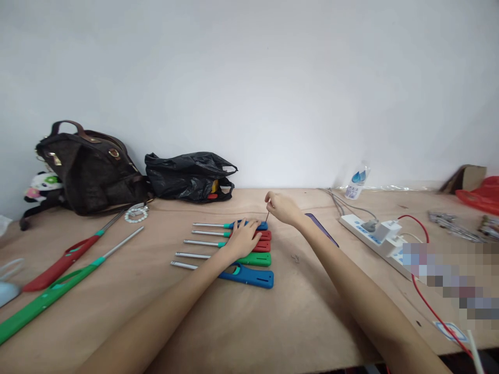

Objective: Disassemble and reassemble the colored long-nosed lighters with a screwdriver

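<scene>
On table (304,322): near blue lighter (253,276), then green lighter (262,259), then two red lighters (265,246), side by side. Left hand (243,239) lies over row, fingers spread, touching far blue lighter (264,226). Right hand (283,208) pinches thin dark stick (267,216), tip by that lighter's end. Farther back: black bag (187,176).

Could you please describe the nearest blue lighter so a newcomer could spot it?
On the brown table, five lighters lie in a row, partly under the left hand. The blue lighter is at the near end, beside a green one. The row's only other blue one lies at its far end.
</scene>
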A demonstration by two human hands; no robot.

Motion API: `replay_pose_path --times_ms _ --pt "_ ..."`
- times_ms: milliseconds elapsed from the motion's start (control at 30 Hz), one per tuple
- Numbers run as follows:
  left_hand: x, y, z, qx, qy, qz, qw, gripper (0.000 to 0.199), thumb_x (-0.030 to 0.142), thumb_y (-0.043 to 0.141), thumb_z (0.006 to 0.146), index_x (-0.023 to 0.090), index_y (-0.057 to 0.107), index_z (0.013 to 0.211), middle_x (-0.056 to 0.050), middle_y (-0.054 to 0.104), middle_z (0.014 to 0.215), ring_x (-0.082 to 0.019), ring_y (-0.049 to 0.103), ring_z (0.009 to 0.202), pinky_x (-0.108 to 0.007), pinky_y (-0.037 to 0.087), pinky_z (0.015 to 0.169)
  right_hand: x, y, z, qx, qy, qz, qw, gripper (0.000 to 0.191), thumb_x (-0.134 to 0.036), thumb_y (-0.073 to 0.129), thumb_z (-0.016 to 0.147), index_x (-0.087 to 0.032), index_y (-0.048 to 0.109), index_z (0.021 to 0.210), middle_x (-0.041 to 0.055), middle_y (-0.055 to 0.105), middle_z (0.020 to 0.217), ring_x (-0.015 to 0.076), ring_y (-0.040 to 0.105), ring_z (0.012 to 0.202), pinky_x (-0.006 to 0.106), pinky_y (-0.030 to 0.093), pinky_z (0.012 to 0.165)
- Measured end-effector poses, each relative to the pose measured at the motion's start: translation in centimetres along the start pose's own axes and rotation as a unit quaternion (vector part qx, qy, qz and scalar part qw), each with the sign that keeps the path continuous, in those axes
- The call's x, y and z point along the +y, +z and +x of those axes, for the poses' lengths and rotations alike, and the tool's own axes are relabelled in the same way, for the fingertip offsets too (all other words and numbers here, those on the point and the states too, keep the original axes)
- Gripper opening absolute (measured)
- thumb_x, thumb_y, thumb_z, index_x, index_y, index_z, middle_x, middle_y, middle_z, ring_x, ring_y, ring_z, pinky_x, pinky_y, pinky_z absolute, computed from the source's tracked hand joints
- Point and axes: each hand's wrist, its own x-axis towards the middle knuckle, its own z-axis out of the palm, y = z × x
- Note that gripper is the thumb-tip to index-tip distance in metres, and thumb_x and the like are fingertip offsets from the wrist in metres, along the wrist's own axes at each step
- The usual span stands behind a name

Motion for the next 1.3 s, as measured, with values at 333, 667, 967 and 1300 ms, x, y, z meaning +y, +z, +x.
replay_pose_path --times_ms 333,667,967,1300 --pt "-0.1 0.1 0.0 -0.004 -0.003 -0.002 1.000 0.043 0.031 0.038 0.097 0.020 0.046 0.137 -0.007 0.046 0.145 -0.033 0.036 0.134 -0.056 0.024 0.111 0.4 0.3 0.1 0.005 0.014 0.023 1.000 0.020 -0.018 0.045 0.092 -0.016 0.057 0.107 0.0096 0.072 0.098 0.0200 0.066 0.088 0.026 0.041 0.072" --pt "-0.2 0.2 0.0 0.006 0.000 -0.005 1.000 0.042 0.031 0.038 0.096 0.022 0.048 0.136 -0.007 0.048 0.143 -0.033 0.037 0.134 -0.056 0.024 0.110 0.5 0.5 0.1 0.012 -0.004 0.021 1.000 0.018 -0.020 0.043 0.094 -0.016 0.057 0.105 0.0104 0.072 0.094 0.0210 0.065 0.085 0.027 0.040 0.070" --pt "-0.1 0.1 0.0 0.013 0.004 0.001 1.000 0.040 0.031 0.038 0.096 0.022 0.049 0.134 -0.007 0.049 0.142 -0.030 0.040 0.131 -0.052 0.026 0.110 0.1 0.8 0.3 0.035 0.004 0.022 0.999 0.028 -0.030 0.040 0.098 -0.013 0.061 0.098 0.0162 0.071 0.088 0.0253 0.065 0.085 0.031 0.041 0.075" --pt "-0.2 0.2 0.0 0.011 0.004 0.000 1.000 0.041 0.030 0.039 0.096 0.022 0.049 0.135 -0.007 0.049 0.142 -0.031 0.040 0.131 -0.053 0.025 0.111 0.5 2.2 0.8 0.085 -0.063 0.244 0.964 0.027 -0.025 0.043 0.096 -0.018 0.064 0.111 0.0052 0.057 0.097 0.0120 0.060 0.072 0.026 0.045 0.079"
